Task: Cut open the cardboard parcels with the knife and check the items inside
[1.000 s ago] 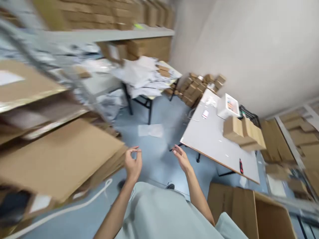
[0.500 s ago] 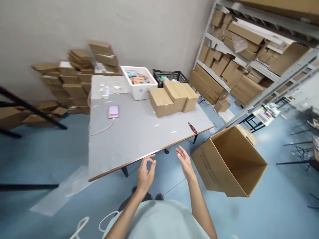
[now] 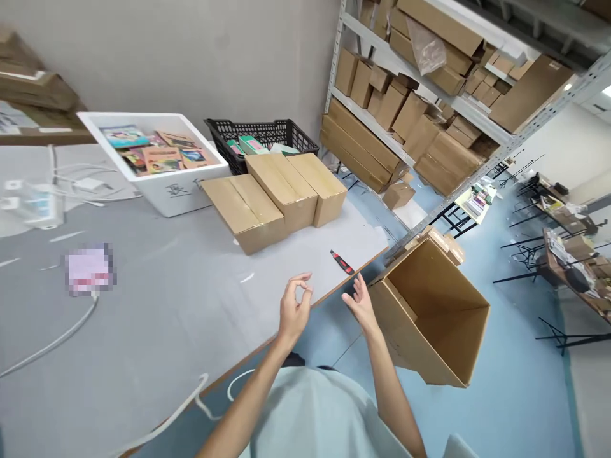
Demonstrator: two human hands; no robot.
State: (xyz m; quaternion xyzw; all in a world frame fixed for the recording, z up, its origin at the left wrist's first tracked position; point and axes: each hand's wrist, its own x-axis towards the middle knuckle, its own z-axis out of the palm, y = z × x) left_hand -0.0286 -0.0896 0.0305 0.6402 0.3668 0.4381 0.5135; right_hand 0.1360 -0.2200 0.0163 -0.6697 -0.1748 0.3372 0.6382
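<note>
Ahead and to your right rose the grey metal shelving rack (image 3: 470,109), its shelves loaded with brown cardboard boxes (image 3: 370,137). The grey-topped table (image 3: 191,318) took up your left side, its brown edge passing in front of your body. Just beyond your right hand (image 3: 361,306), next to the table's right end, the large cardboard carton (image 3: 405,337) stood with its mouth open. On the table, the white foam box (image 3: 179,197) held colourful printed packets (image 3: 162,159); beside it the black plastic crate (image 3: 281,132) held green-and-white boxes (image 3: 252,145). Three closed cartons (image 3: 281,184) sat in a row before the crate, partly hiding it. Your left hand (image 3: 293,308) hung at the table's edge in view, thumb and forefinger curved into a narrow ring; whether it touched the tabletop, you could not tell. Your right hand's fingers were loosely spread, the thumb well apart from them. Far left, a blurred-out device (image 3: 88,270) lay at the end of a white cable (image 3: 67,334). The red-and-black utility knife (image 3: 342,262) lay near the table's edge, just past your two hands.
</note>
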